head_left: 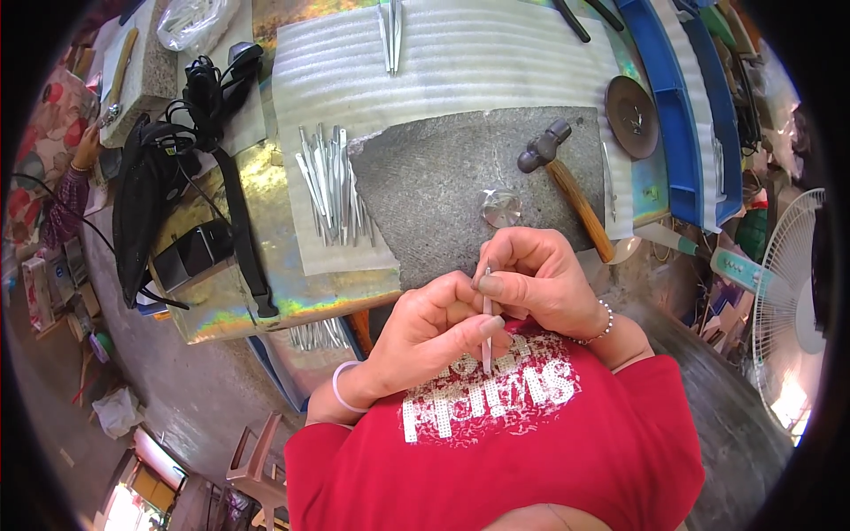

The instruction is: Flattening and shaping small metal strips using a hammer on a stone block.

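Note:
Close to my chest, both hands hold one slim silver pair of tweezers (487,352), upright between my fingers with its lower end showing. My left hand (425,327) is closed on it, thumb and fingers pinching its middle. My right hand (551,276) pinches its upper end. A grey stone slab (443,168) lies just beyond my hands, bearing a small round shiny piece (502,208) and a hammer (574,195) with a wooden handle. Left of the slab is a pile of similar silver tweezers (332,190) on white foam sheet (354,80).
More tweezers (390,40) lie at the far edge. A brown round dish (632,117) holds small bits. Right stand a blue tray (664,106) and a fan (792,310). A black strap bag with cables (155,195) lies left. Another person's hand (87,149) shows at far left.

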The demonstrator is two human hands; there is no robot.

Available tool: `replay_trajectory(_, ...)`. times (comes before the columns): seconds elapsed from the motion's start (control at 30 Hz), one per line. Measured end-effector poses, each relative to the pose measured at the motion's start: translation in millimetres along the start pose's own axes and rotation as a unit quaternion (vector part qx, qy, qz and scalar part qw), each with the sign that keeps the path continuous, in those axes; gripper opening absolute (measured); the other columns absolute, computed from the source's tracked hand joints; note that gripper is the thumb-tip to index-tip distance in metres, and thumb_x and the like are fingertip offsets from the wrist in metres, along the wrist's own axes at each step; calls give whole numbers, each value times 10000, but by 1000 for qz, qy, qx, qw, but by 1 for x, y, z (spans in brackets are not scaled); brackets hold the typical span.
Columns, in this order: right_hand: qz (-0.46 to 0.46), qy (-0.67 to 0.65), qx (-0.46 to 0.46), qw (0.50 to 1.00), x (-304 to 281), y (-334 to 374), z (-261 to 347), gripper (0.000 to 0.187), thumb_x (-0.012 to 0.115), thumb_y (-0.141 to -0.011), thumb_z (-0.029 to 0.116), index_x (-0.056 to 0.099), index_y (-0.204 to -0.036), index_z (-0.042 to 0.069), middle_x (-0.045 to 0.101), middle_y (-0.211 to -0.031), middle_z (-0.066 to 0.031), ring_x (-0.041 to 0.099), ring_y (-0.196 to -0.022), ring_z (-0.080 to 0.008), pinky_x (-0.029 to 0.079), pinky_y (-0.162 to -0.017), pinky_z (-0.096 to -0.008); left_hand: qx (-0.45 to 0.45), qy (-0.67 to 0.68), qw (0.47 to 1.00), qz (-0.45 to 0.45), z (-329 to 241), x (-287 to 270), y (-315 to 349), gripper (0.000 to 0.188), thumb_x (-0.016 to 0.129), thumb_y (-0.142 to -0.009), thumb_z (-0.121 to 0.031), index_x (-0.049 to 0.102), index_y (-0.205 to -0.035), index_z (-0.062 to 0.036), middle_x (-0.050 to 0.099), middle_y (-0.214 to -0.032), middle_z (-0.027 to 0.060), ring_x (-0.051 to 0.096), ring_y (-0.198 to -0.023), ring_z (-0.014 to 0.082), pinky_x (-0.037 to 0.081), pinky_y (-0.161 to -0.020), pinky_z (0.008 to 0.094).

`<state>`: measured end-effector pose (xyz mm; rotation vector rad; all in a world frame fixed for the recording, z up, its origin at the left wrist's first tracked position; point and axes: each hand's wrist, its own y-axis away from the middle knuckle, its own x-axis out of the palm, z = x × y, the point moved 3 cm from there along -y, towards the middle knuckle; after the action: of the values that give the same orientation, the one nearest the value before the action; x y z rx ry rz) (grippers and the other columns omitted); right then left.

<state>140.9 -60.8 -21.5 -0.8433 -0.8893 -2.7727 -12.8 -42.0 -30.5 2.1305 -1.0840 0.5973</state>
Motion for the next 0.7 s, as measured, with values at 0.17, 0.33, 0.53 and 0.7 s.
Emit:
replay_trajectory(0.17,17,-9,-4,1000,0,0,1,82,592,-890,81,569,-888,2,577,-753,-36,456,-534,-38,308,-439,-178,17,23,999,20,-1,0,0,135,531,-895,13,456,-1007,27,650,-835,169,672,-766,215,557,-650,290)
replay_trajectory(0.33,28,-10,0,1000,0,0,2,88,576,-895,71,599,-933,-4,551,-701,-10,402,-503,-37,292,-442,-187,2,8,999,-31,-4,4,1,172,625,-869,-45,461,-898,-2,642,-722,77,615,-672,83,491,-589,217)
replay_trajectory(0.53,34,-16,6,999,1,-1,3,93,570,-899,73,600,-943,-2,529,-659,3,397,-497,-38,296,-447,-188,19,-29,998,-45,-4,2,1,199,653,-854,-65,461,-872,-17,630,-668,53,606,-634,67,472,-560,203)
replay_trajectory(0.7,34,-13,5,999,1,-2,3,92,567,-899,75,599,-939,-1,525,-651,3,393,-492,-37,297,-448,-186,21,-44,998,-47,-4,2,1,189,642,-863,-69,459,-861,-21,627,-658,52,603,-631,63,461,-552,204)
